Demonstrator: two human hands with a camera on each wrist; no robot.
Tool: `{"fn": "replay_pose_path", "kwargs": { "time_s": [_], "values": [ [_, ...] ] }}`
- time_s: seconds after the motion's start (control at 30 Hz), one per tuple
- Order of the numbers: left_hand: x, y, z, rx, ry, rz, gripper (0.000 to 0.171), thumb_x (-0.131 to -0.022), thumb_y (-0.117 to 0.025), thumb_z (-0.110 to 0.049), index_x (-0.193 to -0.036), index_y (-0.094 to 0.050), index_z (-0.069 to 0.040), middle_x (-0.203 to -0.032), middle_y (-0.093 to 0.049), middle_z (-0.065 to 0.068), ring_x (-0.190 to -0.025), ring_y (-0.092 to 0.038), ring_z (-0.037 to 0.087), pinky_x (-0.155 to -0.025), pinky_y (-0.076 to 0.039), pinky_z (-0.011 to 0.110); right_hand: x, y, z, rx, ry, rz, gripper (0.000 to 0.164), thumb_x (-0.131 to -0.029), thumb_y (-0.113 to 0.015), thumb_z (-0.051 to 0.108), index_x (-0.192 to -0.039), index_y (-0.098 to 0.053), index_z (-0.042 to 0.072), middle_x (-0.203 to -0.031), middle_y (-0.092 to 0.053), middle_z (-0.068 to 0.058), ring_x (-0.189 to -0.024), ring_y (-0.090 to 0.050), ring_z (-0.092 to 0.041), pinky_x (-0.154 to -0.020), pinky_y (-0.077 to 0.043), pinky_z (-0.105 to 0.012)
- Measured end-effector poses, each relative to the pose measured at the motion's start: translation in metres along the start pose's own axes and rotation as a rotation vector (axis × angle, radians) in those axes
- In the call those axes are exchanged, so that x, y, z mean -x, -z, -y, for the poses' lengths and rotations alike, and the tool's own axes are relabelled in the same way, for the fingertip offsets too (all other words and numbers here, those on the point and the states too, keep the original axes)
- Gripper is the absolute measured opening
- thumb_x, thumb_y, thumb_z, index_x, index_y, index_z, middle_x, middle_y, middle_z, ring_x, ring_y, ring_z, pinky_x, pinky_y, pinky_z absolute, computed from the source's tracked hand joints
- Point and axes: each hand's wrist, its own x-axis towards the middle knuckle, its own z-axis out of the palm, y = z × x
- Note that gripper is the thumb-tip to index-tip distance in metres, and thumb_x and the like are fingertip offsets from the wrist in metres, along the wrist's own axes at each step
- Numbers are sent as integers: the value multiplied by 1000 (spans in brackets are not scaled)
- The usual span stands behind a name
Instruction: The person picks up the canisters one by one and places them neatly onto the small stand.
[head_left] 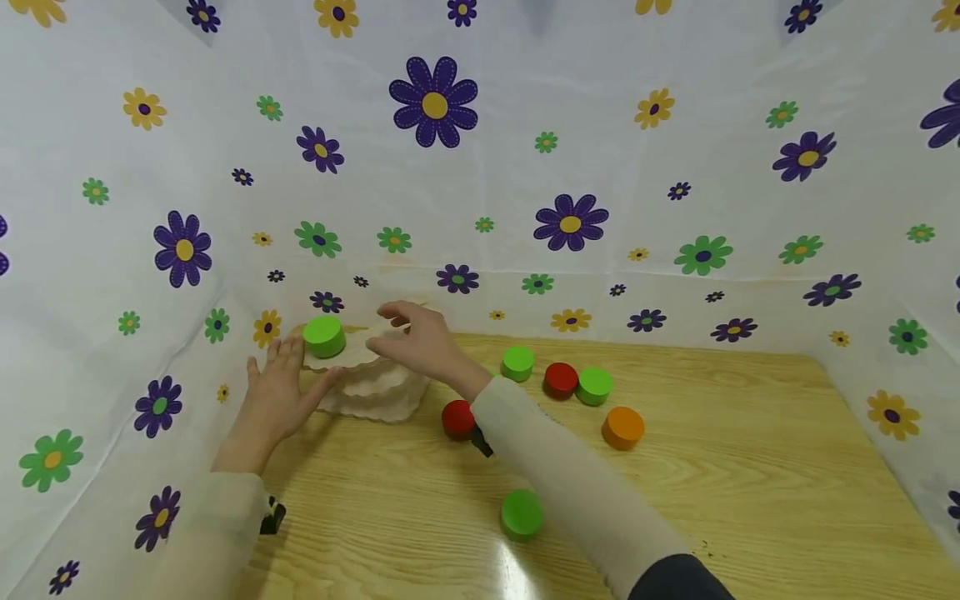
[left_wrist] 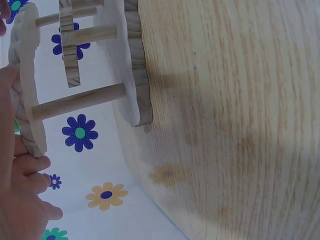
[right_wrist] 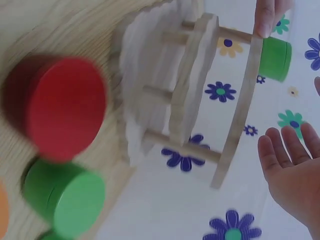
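Note:
A pale wooden three-tier stand (head_left: 382, 396) with scalloped edges and round posts stands at the back left. One green cylinder block (head_left: 324, 337) rests on its top tier, near the left end. My left hand (head_left: 277, 396) holds that end of the top board (left_wrist: 28, 100), thumb along the front edge and fingers over the side. My right hand (head_left: 420, 340) hovers by the stand's right side, fingers loosely bent; the right wrist view shows its palm (right_wrist: 297, 185) bare, apart from the boards.
On the wood-grain table lie red blocks (head_left: 561, 381) (right_wrist: 67, 107), green blocks (head_left: 517, 364) (head_left: 595, 386) (head_left: 522, 514) and an orange block (head_left: 623, 427). Another red block (head_left: 457, 419) sits beside my right forearm. A white flowered cloth (head_left: 495, 167) walls the back and sides.

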Motion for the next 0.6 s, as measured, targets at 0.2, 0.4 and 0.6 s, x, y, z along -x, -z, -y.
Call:
{"fn": "replay_pose_path", "kwargs": {
  "time_s": [0.2, 0.4, 0.6],
  "values": [
    [-1, -1, 2, -7, 0, 9, 102, -105, -44, -67, -162, -19, 14, -168, -16, 38, -158, -9, 59, -120, -2, 84, 26, 25, -13, 39, 60, -6, 54, -96, -77, 26, -143, -62, 4, -144, -66, -16, -131, -61, -34, -111, -52, -44],
    [1, -1, 1, -8, 0, 11, 101, -105, -46, -66, -162, -20, 14, -169, -17, 38, -158, -9, 58, -120, -3, 83, 52, 46, -21, 74, 43, -36, 53, -95, -79, 27, -142, -64, 7, -138, -70, -9, -126, -64, -25, -110, -53, -41],
    [-1, -3, 3, -5, -8, -6, 101, -105, -45, -66, -162, -19, 13, -169, -17, 38, -158, -10, 59, -119, -3, 84, 74, 64, -33, 42, 16, -47, 53, -95, -79, 26, -142, -64, 8, -139, -69, -11, -129, -63, -29, -113, -52, -48]
  ]
}}
